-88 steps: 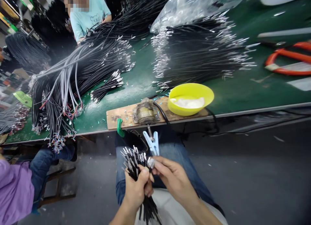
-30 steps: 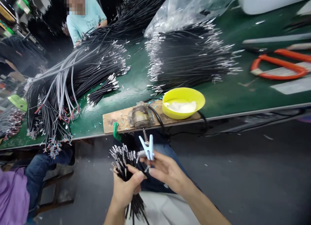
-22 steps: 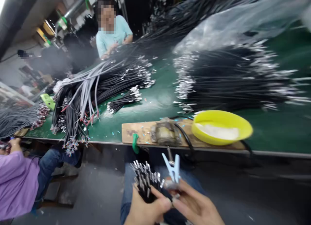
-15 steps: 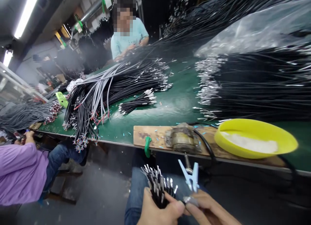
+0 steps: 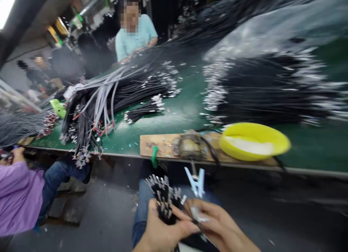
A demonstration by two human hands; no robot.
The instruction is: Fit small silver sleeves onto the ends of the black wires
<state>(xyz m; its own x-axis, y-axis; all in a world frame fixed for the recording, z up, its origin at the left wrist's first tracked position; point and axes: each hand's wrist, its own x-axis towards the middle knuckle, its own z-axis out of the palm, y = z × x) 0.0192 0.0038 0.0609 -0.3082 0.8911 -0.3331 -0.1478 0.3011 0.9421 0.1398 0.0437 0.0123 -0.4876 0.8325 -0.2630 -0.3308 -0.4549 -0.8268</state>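
In the head view, the person's left hand (image 5: 166, 228) is wrapped around a bundle of short black wires (image 5: 164, 201), held nearly upright over the lap with silvery ends pointing to the far side. The right hand (image 5: 217, 223), just to the right, has its fingers pinched on a small silvery piece (image 5: 198, 214), too blurred to make out further; the left thumb reaches close to it. Just beyond the right hand is a light blue clothespin (image 5: 198, 182), near the metal tip of a worn, yellowish block (image 5: 190, 146) on a wooden board (image 5: 160, 145).

The board lies along the near edge of the green surface (image 5: 185, 116), a green clip (image 5: 154, 156) at its left part and a yellow bowl (image 5: 239, 153) with white contents (image 5: 250, 146) at its right. Farther right lies a wide stack of black wires (image 5: 261, 90); left, a small bundle (image 5: 144, 110) and grey cables (image 5: 106, 90). A person in light blue (image 5: 136, 40) is at the far side.
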